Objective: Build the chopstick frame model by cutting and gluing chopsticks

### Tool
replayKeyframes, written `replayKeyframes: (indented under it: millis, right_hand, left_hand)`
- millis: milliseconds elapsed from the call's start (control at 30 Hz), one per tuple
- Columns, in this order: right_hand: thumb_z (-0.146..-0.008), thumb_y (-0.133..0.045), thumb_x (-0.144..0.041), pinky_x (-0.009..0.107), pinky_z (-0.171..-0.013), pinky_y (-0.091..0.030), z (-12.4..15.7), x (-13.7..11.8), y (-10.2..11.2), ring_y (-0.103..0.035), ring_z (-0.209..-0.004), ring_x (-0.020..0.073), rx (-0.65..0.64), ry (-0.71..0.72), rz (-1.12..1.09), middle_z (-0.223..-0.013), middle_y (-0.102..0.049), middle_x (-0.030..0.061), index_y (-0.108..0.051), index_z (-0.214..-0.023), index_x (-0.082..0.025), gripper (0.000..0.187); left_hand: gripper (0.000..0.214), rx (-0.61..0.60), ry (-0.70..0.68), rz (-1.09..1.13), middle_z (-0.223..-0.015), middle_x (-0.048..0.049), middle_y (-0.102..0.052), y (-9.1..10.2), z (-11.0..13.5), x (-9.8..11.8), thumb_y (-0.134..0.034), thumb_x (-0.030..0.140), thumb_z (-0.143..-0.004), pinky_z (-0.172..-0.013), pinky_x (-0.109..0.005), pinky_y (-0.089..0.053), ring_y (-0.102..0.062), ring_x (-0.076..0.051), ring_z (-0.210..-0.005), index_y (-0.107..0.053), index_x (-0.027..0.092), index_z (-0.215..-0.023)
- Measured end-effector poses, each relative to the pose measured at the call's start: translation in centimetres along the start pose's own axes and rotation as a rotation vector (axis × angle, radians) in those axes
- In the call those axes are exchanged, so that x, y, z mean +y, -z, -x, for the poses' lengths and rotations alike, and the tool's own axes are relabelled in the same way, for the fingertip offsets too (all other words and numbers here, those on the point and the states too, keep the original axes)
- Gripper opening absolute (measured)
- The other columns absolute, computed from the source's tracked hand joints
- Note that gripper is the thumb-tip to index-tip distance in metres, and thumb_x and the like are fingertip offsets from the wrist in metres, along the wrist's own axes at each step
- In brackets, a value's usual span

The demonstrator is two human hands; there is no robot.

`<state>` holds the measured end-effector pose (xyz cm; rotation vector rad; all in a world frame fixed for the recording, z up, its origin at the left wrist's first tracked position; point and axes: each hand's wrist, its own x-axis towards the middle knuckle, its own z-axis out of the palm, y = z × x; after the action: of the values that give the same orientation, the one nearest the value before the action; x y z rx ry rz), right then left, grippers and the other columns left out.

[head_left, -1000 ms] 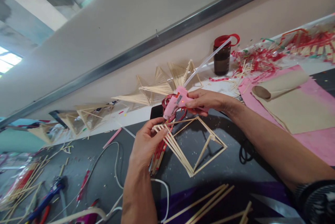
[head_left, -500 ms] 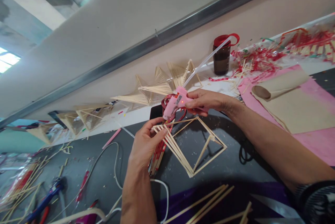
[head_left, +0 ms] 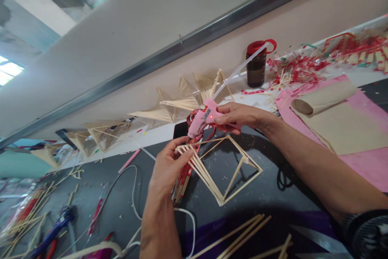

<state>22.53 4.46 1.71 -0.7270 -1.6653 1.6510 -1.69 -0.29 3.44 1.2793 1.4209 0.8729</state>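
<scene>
My right hand (head_left: 239,116) grips a pink hot glue gun (head_left: 202,119) with a clear glue stick sticking out of its back; its nozzle points down at the upper left corner of a bamboo-stick frame (head_left: 222,168). My left hand (head_left: 168,167) pinches that same corner of the frame, fingers closed on the sticks. The frame rests on the dark tabletop (head_left: 121,206), shaped like a square with diagonal sticks fanned along its left side.
Finished stick shapes (head_left: 178,101) lean along the wall. A dark jar with a red lid (head_left: 257,65) stands behind. A rolled brown paper (head_left: 324,97) lies on pink sheets at right. Loose sticks (head_left: 239,234), white cable (head_left: 133,194) and blue-handled pliers (head_left: 51,232) lie in front and left.
</scene>
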Motion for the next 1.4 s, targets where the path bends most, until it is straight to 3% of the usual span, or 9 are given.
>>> replayKeyframes:
  millis: [900, 1400]
  right_hand:
    - [-0.079, -0.056, -0.04, 0.017, -0.034, -0.031, -0.32, 0.34, -0.17, -0.042, -0.037, 0.0037, 0.004, -0.004, -0.009, -0.06, -0.054, -0.0038, -0.055, -0.082, -0.014, 0.026]
    - [-0.082, -0.052, -0.036, 0.016, -0.033, -0.031, -0.31, 0.28, -0.28, -0.042, -0.038, 0.0037, 0.031, 0.039, -0.009, -0.062, -0.055, -0.0021, -0.055, -0.082, -0.014, 0.022]
  left_hand:
    - [0.057, -0.007, 0.006, 0.002, -0.082, -0.0066, -0.07, 0.07, -0.14, -0.08, -0.077, 0.028, -0.057, -0.065, -0.028, -0.05, -0.065, -0.017, -0.065, -0.058, 0.016, -0.109]
    - [0.047, -0.026, -0.028, -0.02, -0.081, -0.004, -0.068, 0.14, -0.17, -0.31, -0.073, 0.028, -0.065, -0.065, -0.025, -0.049, -0.063, -0.014, -0.067, -0.058, 0.017, -0.107]
